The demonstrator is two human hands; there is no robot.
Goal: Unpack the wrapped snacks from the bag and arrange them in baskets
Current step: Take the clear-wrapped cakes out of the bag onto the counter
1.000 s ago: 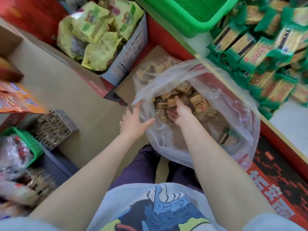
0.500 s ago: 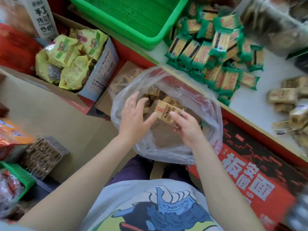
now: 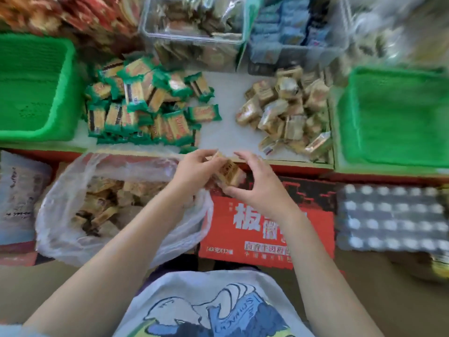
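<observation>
White counter [image 3: 227, 122] with a red front edge. At its middle, a heap of green-wrapped snacks [image 3: 148, 103]. Left of that heap, touching it, a green basket [image 3: 36, 86]. Right of the heap, across a bare strip, a pile of tan clear-wrapped snacks [image 3: 289, 110]. Farther right of the heap, past the tan pile, a second green basket [image 3: 393, 117]. Behind the heap, a clear bin [image 3: 194, 32] of brown packets; beside that bin, a bin of blue packets [image 3: 289, 32].
</observation>
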